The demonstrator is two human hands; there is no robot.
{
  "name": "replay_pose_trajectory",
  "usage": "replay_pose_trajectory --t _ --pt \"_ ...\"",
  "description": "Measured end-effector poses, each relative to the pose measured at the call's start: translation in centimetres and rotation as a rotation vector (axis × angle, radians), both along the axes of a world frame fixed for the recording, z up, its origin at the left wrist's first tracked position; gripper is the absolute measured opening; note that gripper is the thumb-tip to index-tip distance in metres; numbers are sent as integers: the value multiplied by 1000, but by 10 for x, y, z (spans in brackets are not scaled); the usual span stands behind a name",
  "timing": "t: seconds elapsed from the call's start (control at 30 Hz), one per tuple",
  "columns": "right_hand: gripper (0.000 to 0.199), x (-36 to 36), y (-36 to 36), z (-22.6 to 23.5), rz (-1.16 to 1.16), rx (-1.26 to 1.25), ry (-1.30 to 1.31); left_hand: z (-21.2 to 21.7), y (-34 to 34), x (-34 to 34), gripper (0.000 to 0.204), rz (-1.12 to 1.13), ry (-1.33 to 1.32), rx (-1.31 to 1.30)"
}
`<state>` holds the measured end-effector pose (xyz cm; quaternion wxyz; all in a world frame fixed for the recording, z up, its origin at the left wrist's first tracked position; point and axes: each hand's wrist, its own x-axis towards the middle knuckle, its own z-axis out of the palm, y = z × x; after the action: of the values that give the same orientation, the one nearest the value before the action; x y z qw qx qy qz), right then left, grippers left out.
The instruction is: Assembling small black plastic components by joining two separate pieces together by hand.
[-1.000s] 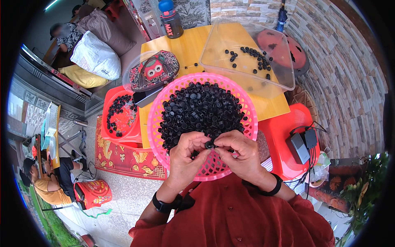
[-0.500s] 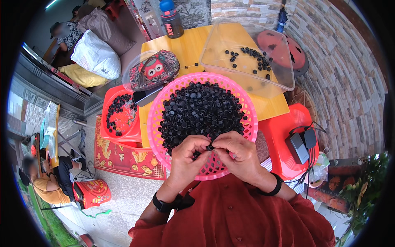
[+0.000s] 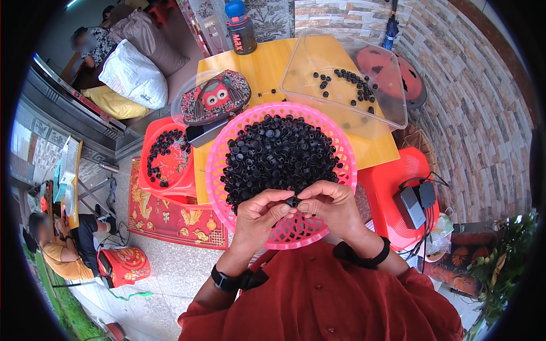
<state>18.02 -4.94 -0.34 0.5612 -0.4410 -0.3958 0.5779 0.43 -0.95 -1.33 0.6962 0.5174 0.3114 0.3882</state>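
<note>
Over the near side of a pink plastic basket (image 3: pixel 212 170), both my hands meet at one small black cap (image 3: pixel 292 202). My left hand (image 3: pixel 260 216) pinches it from the left between thumb and forefinger. From the other side, the thumb and forefinger of my right hand (image 3: pixel 331 208) close on the same piece. A heap of small black round caps (image 3: pixel 278 150) fills most of the basket. The fingers partly hide the held piece, so its exact shape is hard to make out.
The basket rests on a yellow wooden table (image 3: pixel 267 62) with a clear plastic tray (image 3: pixel 301 85) holding several black pieces, an owl-patterned pouch (image 3: pixel 219 96) and a bottle (image 3: pixel 241 34). Red stools (image 3: pixel 381 187) flank it; the left one bears black pieces. Another person (image 3: pixel 62 250) sits at far left.
Both hands have lifted slightly, and the pinched black cap shows more clearly between the fingertips. The whole view has shifted a little.
</note>
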Motion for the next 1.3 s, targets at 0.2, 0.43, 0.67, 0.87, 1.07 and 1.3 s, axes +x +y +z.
replay_pose_trajectory --t 0.2,0.43,0.67,0.87,1.07,1.3 --pt "15 1 0 1 9 -73 71 2 0 0 25 -3 -22 9" --pt "14 0 -1 3 19 -8 4 0 0 -2 25 -17 -47 -29" --pt "13 -9 -4 -1 -84 111 -43 -1 -1 0 26 -14 -58 -20" --pt "15 -11 -3 1 -54 187 -104 -7 -2 -4 25 4 -95 -38" --pt "14 -4 -1 -4 47 -11 121 -1 -4 -3 23 23 56 5" --pt "12 -4 -1 -4 81 -169 215 -5 -2 -1 21 141 177 366"
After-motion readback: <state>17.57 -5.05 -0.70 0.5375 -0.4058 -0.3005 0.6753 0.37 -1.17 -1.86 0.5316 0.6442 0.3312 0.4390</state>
